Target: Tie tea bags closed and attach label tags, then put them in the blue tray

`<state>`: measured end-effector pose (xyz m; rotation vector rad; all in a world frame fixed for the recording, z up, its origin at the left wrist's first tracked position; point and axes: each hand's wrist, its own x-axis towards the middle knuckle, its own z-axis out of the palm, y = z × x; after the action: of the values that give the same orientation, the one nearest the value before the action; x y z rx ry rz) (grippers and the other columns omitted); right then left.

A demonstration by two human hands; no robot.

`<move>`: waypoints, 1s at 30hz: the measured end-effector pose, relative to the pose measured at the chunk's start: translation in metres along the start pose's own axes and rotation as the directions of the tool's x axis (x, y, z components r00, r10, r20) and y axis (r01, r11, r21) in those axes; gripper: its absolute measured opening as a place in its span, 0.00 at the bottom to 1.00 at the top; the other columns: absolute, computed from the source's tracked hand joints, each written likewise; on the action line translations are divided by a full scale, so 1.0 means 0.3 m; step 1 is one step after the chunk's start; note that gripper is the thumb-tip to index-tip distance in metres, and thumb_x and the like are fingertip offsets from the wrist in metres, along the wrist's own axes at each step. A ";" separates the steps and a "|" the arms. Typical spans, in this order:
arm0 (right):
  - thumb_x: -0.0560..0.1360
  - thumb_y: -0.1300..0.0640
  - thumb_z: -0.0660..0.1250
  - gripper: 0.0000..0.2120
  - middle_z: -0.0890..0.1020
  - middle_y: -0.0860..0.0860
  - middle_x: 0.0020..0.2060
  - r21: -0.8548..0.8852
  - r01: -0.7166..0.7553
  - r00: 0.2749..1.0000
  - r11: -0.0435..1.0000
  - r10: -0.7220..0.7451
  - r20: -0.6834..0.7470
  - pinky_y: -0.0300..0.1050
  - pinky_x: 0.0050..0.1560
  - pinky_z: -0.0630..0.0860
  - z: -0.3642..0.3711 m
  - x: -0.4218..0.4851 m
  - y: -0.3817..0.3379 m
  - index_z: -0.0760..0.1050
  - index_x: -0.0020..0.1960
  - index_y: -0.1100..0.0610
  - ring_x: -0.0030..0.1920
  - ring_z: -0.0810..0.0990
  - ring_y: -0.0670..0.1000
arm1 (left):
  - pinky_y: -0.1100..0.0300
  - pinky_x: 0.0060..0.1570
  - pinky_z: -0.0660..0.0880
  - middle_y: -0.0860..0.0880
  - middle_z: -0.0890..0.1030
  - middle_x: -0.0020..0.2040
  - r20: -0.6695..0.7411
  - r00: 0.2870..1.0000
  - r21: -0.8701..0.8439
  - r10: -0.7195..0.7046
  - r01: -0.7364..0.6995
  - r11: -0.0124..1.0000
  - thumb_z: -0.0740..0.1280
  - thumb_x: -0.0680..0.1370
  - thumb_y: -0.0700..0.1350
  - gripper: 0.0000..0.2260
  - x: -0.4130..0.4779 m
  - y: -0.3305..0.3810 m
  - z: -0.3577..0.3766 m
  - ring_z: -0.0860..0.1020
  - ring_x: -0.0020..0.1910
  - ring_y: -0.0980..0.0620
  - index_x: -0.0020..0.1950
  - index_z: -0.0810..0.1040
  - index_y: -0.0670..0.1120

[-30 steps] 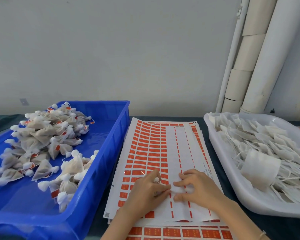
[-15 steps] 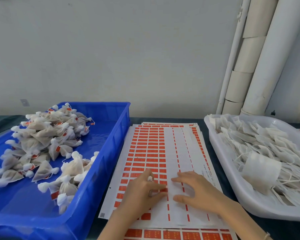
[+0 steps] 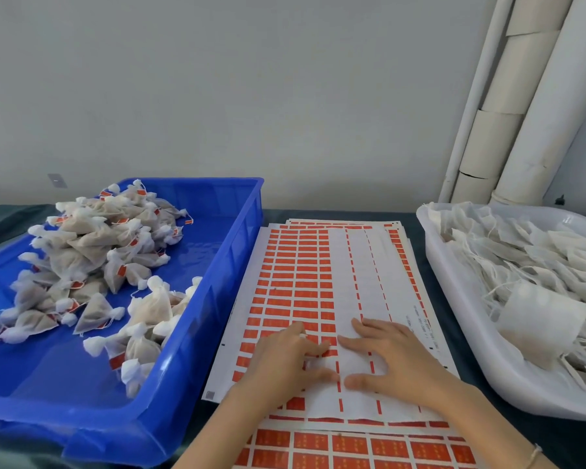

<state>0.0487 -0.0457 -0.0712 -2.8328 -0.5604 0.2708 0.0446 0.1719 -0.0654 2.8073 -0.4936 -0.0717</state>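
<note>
Peeling from label sheet (image 3: 359, 265): pin paper flat with spread right hand (image 3: 396, 363), lift one red label (image 3: 329, 340) slowly by its corner with left hand (image 3: 285, 363); grip there perhaps pinching, unclear.

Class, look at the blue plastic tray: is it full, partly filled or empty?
Partly filled. The blue plastic tray holds a heap of tied white tea bags, but much of its floor shows bare.

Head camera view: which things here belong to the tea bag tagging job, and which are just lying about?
Job: blue tray, tied tea bags in it, sheets of orange labels, white tray, untied tea bags in it.
Lying about: cardboard tubes, white pipe, wall plate.
</note>
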 end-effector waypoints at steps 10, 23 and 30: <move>0.69 0.27 0.59 0.26 0.61 0.38 0.74 0.060 -0.005 0.998 0.998 0.008 -0.065 0.48 0.73 0.49 -0.001 -0.013 -0.018 0.66 0.66 0.30 0.74 0.54 0.42 | 0.71 0.43 0.65 0.60 0.74 0.55 -0.064 0.996 -0.195 -0.062 0.049 0.980 0.67 0.72 0.65 0.21 -0.016 0.011 0.008 0.71 0.48 0.60 0.63 0.77 0.61; 0.70 0.27 0.58 0.28 0.61 0.41 0.75 0.051 -0.009 0.999 0.999 0.011 -0.041 0.50 0.73 0.50 -0.012 -0.013 -0.028 0.64 0.69 0.31 0.75 0.55 0.45 | 0.71 0.39 0.65 0.63 0.72 0.42 -0.076 0.993 -0.336 -0.095 0.064 0.940 0.71 0.72 0.60 0.11 0.030 0.053 -0.015 0.71 0.42 0.60 0.53 0.82 0.62; 0.69 0.27 0.59 0.28 0.61 0.40 0.75 0.076 -0.016 0.999 0.997 0.019 -0.044 0.50 0.73 0.51 -0.011 -0.012 -0.022 0.65 0.68 0.31 0.74 0.55 0.45 | 0.70 0.41 0.68 0.60 0.76 0.43 -0.084 0.990 -0.443 -0.117 0.068 0.894 0.73 0.72 0.56 0.09 0.019 0.045 -0.024 0.74 0.44 0.57 0.50 0.84 0.59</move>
<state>0.0439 -0.0418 -0.0658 -2.7649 -0.5054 0.2255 0.0462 0.1597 -0.0547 2.3711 -0.2742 -0.0429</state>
